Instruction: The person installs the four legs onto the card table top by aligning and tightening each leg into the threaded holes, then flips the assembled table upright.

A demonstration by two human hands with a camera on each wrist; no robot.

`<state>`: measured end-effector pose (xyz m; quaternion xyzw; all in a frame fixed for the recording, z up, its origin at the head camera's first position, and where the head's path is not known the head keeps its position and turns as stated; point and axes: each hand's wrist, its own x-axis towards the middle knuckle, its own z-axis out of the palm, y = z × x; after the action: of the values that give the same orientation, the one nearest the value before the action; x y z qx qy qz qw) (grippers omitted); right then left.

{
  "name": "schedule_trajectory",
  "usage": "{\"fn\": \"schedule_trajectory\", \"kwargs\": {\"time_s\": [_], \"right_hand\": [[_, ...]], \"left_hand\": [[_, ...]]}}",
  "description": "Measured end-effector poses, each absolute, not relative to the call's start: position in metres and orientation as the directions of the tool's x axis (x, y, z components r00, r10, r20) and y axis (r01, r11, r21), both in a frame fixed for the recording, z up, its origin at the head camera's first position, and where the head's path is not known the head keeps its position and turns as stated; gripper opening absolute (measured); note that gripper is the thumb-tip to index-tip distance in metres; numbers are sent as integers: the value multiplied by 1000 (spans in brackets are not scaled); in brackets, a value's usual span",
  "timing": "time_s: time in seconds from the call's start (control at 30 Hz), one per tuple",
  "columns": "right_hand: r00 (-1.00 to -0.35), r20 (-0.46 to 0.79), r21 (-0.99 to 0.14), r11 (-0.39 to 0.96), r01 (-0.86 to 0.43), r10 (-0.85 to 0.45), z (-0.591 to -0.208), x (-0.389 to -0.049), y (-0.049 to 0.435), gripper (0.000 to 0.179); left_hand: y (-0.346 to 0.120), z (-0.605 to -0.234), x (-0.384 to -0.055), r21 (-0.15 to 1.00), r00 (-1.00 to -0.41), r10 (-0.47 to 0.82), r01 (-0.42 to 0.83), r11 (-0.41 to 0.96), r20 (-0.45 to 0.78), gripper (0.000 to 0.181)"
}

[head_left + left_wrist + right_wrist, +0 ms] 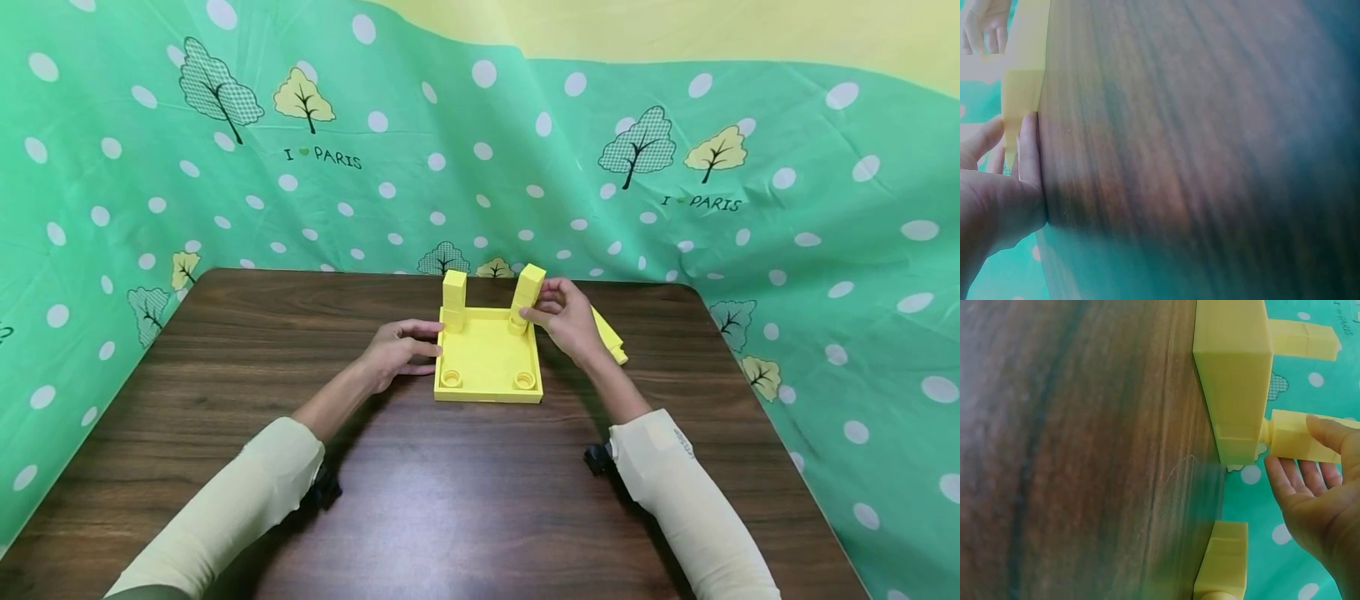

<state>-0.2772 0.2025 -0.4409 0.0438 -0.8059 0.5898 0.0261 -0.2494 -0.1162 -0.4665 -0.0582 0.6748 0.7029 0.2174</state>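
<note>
A square yellow tray (491, 358) with a low rim lies on the table. One square yellow post (453, 296) stands upright at its far left corner. My right hand (567, 317) pinches a second square post (1300, 434) between thumb and fingers at the far right corner. That post tilts to the right, and its narrower round end shows at the tray in the right wrist view. Round sockets (452, 379) are visible in both near corners. With fingers extended, my left hand (396, 350) touches the outside of the tray's left wall.
More yellow pieces (609, 337) lie right of the tray, partly hidden behind the right hand. The dark wood table (450, 500) ends at a green dotted cloth (480, 183) at the back.
</note>
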Motion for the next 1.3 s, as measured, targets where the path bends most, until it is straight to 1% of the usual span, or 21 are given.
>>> {"fn": "schedule_trajectory", "kwargs": {"time_s": [0.23, 0.4, 0.53, 0.67, 0.83, 1.17, 1.3], "right_hand": [[-992, 103, -925, 361, -120, -66, -441, -277, 201, 55], [-982, 154, -890, 417, -186, -110, -442, -278, 200, 56], [-976, 191, -862, 459, -216, -99, -444, -278, 200, 55], [-981, 180, -847, 495, -195, -78, -445, -276, 202, 48], [-987, 147, -836, 524, -161, -69, -443, -271, 205, 46], [-985, 145, -821, 543, -175, -97, -440, -266, 207, 38], [-986, 133, -813, 558, -165, -97, -440, -267, 207, 38]], "left_hand": [[-115, -466, -250, 922, -898, 225, -388, 3, -378, 53], [-116, -466, -250, 920, -896, 222, -393, 5, -384, 53], [-116, -467, -251, 921, -897, 222, -391, 5, -382, 54], [-116, -468, -252, 923, -899, 223, -385, 9, -377, 54], [-115, -468, -252, 922, -899, 217, -387, 10, -380, 54], [-115, -466, -252, 919, -896, 217, -395, 11, -388, 54], [-115, -466, -251, 919, -896, 219, -394, 12, -387, 54]]}}
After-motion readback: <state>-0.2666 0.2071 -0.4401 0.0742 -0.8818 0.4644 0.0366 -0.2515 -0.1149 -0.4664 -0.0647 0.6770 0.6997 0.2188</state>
